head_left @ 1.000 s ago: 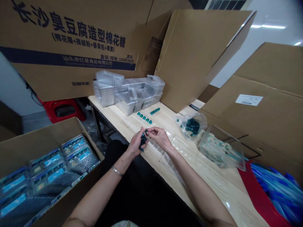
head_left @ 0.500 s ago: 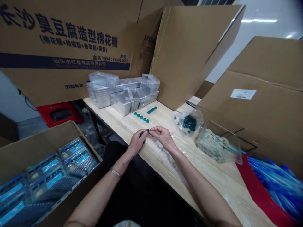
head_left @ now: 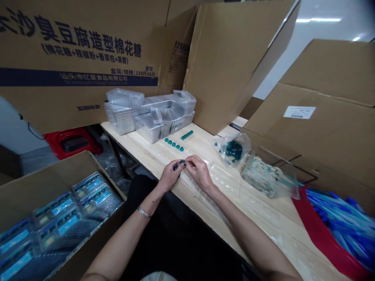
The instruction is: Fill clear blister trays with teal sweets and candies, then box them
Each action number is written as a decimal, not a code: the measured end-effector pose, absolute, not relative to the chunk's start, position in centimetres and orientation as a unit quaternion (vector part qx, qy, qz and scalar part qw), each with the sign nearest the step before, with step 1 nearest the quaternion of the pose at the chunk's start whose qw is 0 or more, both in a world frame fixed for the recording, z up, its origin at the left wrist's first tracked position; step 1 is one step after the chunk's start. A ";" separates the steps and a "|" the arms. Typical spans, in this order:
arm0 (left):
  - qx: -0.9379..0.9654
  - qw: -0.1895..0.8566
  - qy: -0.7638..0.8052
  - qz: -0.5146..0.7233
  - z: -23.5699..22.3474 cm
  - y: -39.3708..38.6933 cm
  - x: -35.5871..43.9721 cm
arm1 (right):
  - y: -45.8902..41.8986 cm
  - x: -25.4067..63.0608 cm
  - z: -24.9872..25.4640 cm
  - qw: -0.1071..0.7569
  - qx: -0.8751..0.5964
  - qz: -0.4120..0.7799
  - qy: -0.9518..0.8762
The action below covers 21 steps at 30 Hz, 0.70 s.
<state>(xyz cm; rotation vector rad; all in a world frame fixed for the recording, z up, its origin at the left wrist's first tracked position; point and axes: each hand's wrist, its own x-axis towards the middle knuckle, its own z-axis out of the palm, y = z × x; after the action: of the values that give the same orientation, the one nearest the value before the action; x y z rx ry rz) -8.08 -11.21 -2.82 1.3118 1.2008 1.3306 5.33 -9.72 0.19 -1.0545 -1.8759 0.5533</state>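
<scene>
My left hand (head_left: 169,175) and my right hand (head_left: 198,170) meet over the near edge of a pale wooden table (head_left: 263,222). Both pinch small teal plastic pieces (head_left: 179,165) held between their fingertips; more of them sit in the left palm. A clear blister tray (head_left: 218,177) lies on the table just right of my hands. Two short rows of teal pieces (head_left: 175,145) lie further back. A clear bag of teal pieces (head_left: 233,150) sits to the right.
Stacked clear trays (head_left: 149,113) stand at the table's far end under big cardboard boxes (head_left: 88,58). A clear bag of printed cards (head_left: 268,177) lies right. An open carton of packed blister packs (head_left: 58,210) is at lower left; blue pens (head_left: 342,222) at right.
My hands have closed in on each other and lowered slightly toward the table. The dark bunch that hung from the left hand is now tucked into the palm.
</scene>
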 end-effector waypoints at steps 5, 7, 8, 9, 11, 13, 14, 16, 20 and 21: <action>0.549 0.408 0.487 0.542 -3.4 -10.8 -8.4 | -10.0 5.4 0.1 0.430 -0.427 0.228 -0.762; 0.583 0.370 0.479 0.542 -3.8 -10.8 -8.6 | -9.8 5.5 0.0 0.420 -0.467 0.304 -0.717; 0.605 0.345 0.471 0.542 -4.0 -10.8 -8.7 | -9.8 5.6 -0.1 0.411 -0.484 0.343 -0.692; 0.627 0.319 0.462 0.540 -4.2 -10.9 -8.7 | -9.7 5.6 -0.2 0.403 -0.494 0.379 -0.670; 0.666 0.274 0.443 0.534 -4.4 -11.3 -8.7 | -9.8 5.7 -0.4 0.398 -0.493 0.441 -0.635; 0.684 0.250 0.434 0.531 -4.6 -11.5 -8.7 | -10.0 5.8 -0.6 0.403 -0.478 0.492 -0.605; 0.684 0.245 0.435 0.532 -4.6 -11.6 -8.7 | -10.0 6.0 -0.7 0.406 -0.474 0.508 -0.593; 0.668 0.254 0.446 0.538 -4.6 -11.7 -8.8 | -9.7 6.7 -0.8 0.414 -0.481 0.505 -0.585; 0.577 0.351 0.491 0.551 -4.1 -11.7 -9.3 | -6.9 8.8 -1.2 0.459 -0.524 0.355 -0.623; 0.553 0.379 0.494 0.554 -4.0 -11.8 -9.4 | -5.8 9.3 -1.4 0.468 -0.529 0.309 -0.638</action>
<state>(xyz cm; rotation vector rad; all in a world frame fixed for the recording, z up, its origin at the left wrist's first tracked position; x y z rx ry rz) -9.36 -11.81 -3.97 1.4118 1.2632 1.4143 9.25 -5.84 -1.45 -1.2966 -1.5640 0.7588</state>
